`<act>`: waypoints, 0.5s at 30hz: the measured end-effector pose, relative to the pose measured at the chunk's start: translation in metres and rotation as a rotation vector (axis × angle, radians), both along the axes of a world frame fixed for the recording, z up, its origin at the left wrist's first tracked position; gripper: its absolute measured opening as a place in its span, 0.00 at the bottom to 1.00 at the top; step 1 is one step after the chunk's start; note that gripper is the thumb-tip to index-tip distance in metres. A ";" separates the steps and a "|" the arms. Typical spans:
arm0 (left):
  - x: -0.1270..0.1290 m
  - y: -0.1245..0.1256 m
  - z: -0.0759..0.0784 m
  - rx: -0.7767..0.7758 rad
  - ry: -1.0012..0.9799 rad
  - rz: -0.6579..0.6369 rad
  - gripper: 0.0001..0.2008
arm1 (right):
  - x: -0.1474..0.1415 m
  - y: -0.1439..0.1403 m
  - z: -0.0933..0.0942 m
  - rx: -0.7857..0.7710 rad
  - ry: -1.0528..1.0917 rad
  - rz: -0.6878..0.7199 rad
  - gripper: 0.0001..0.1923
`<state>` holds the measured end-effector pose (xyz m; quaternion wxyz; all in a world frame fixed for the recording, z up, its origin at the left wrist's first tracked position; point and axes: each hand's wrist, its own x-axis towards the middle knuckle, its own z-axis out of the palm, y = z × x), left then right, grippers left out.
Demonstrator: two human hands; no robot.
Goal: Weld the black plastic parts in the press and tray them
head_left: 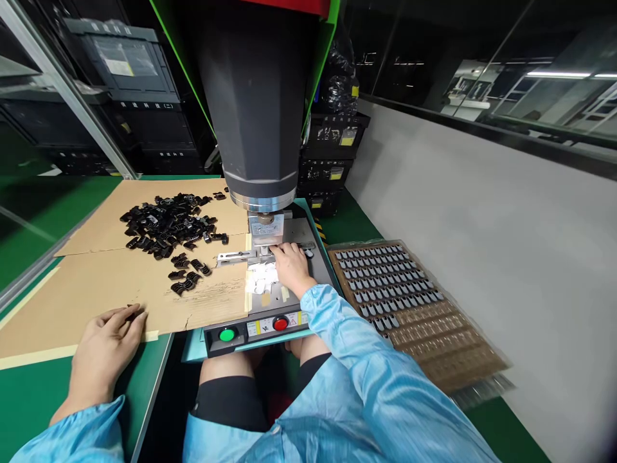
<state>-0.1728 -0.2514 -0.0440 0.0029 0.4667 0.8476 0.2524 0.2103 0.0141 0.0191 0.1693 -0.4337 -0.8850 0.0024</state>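
My right hand [290, 265] reaches under the press head, its fingertips at the small metal fixture [264, 251]. The fingers look closed there, and what they hold, if anything, is hidden. Flat on the cardboard's front edge rests my left hand [108, 341], thumb and fingers drawn together. A dark bit shows at those fingertips, too small to name. Beyond it lie a few loose black curved clips [186, 280] and a large heap of the same clips [168, 222]. Shiny silvery material [263, 278] covers the machine bed in front of the fixture.
The big dark press head [255, 116] hangs over the fixture. A green button [227, 334] and a red button [280, 323] sit on the front panel. To the right, a tray [434, 360] holds rows of grey parts. Black crates [332, 138] stand behind, beside a wall.
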 end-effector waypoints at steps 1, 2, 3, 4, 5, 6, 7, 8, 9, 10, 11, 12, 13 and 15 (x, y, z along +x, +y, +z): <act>0.003 0.000 0.003 0.011 -0.002 0.012 0.29 | 0.001 0.000 0.000 -0.004 -0.007 0.005 0.26; 0.006 0.000 0.006 0.023 -0.003 0.030 0.28 | 0.002 0.001 0.001 -0.009 -0.013 0.008 0.27; 0.009 -0.001 0.008 0.031 0.001 0.055 0.26 | 0.002 0.001 0.001 -0.015 -0.018 0.012 0.28; 0.011 -0.001 0.010 0.032 0.011 0.080 0.24 | 0.003 0.002 0.001 -0.021 -0.022 0.016 0.29; 0.013 -0.002 0.012 0.028 0.025 0.104 0.22 | 0.003 0.002 0.001 -0.024 -0.024 0.020 0.29; 0.014 -0.003 0.013 0.020 0.039 0.121 0.21 | 0.004 0.002 0.001 -0.025 -0.024 0.023 0.30; 0.015 -0.003 0.014 0.008 0.054 0.129 0.19 | 0.004 0.002 0.000 -0.024 -0.020 0.025 0.30; 0.015 -0.004 0.014 -0.006 0.063 0.127 0.19 | 0.004 0.002 0.000 -0.022 -0.016 0.027 0.30; 0.015 -0.004 0.015 -0.015 0.066 0.121 0.20 | 0.004 0.002 0.000 -0.020 -0.012 0.030 0.30; 0.015 -0.004 0.015 -0.017 0.063 0.119 0.21 | 0.004 0.002 0.000 -0.020 -0.009 0.031 0.31; 0.015 -0.004 0.015 -0.010 0.061 0.125 0.22 | 0.004 0.002 0.000 -0.022 -0.009 0.032 0.31; 0.014 -0.004 0.015 0.001 0.058 0.134 0.24 | 0.004 0.002 0.000 -0.024 -0.012 0.033 0.31; 0.014 -0.004 0.016 0.010 0.055 0.143 0.26 | 0.004 0.002 0.000 -0.027 -0.016 0.033 0.31; 0.014 -0.006 0.018 -0.004 0.051 0.151 0.25 | 0.004 0.001 0.001 -0.030 -0.024 0.036 0.31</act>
